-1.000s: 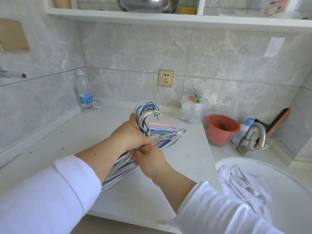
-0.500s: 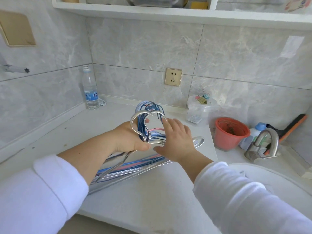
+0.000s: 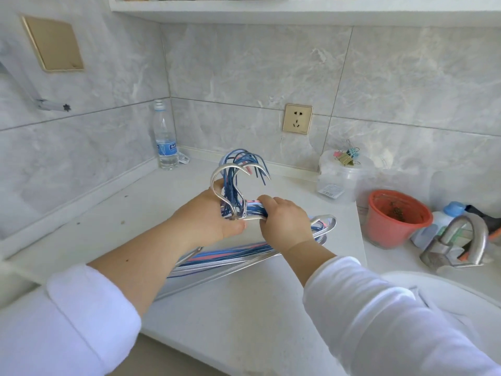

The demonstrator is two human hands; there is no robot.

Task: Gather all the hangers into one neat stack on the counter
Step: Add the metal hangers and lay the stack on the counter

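Note:
A bundle of hangers (image 3: 233, 257), silver metal with blue and pink wire ones, lies across the white counter (image 3: 244, 321). Its hooks (image 3: 238, 172) stand up together at the back. My left hand (image 3: 208, 218) grips the bundle at the necks just below the hooks. My right hand (image 3: 284, 223) is curled over the right shoulders of the hangers, fingers wrapped around the top wires. Both hands touch the same bundle, and the lower bars rest on the counter.
A water bottle (image 3: 164, 137) stands in the back left corner. A clear tub with binder clips (image 3: 341, 175), a red pot (image 3: 395, 217), a tap (image 3: 458, 245) and the sink rim (image 3: 447, 289) lie to the right. A wall socket (image 3: 297, 118) is behind.
My right hand came up from under the bundle, passed over the hooks, and now closes on the right shoulders. The hangers have settled flatter on the counter.

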